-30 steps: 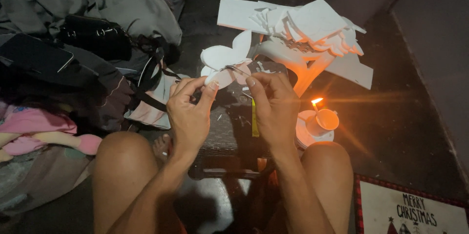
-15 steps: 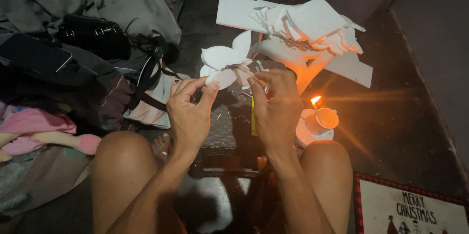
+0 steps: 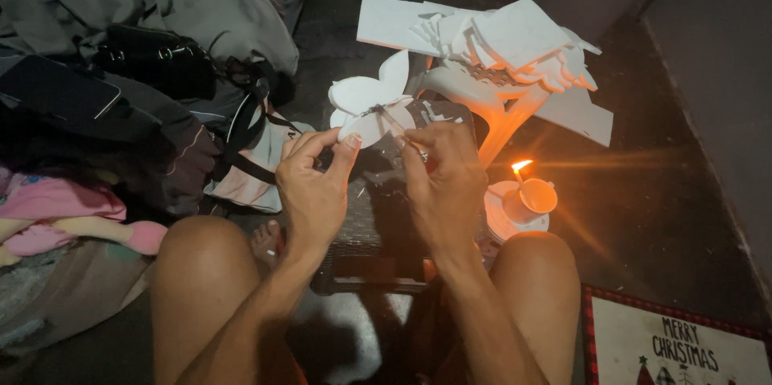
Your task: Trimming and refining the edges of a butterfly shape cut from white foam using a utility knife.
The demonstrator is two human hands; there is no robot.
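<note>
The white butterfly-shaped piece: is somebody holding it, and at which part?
Yes. The left hand pinches the white butterfly-shaped piece at its lower edge; the right hand holds a thin stick against its middle.

Both forearms are bare, without sleeves; left hand (image 3: 315, 192) and right hand (image 3: 441, 184) wear no gloves; knees are uncovered.

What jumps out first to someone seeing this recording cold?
The lit candle in a small cup on a saucer, right of centre on the dark floor, casts an orange glow. At centre, the left hand and right hand pinch a white butterfly-shaped foam cutout with a thin stick across it. Behind lies a pile of white foam sheets on a white stool; bags and clothes crowd the left.
</note>
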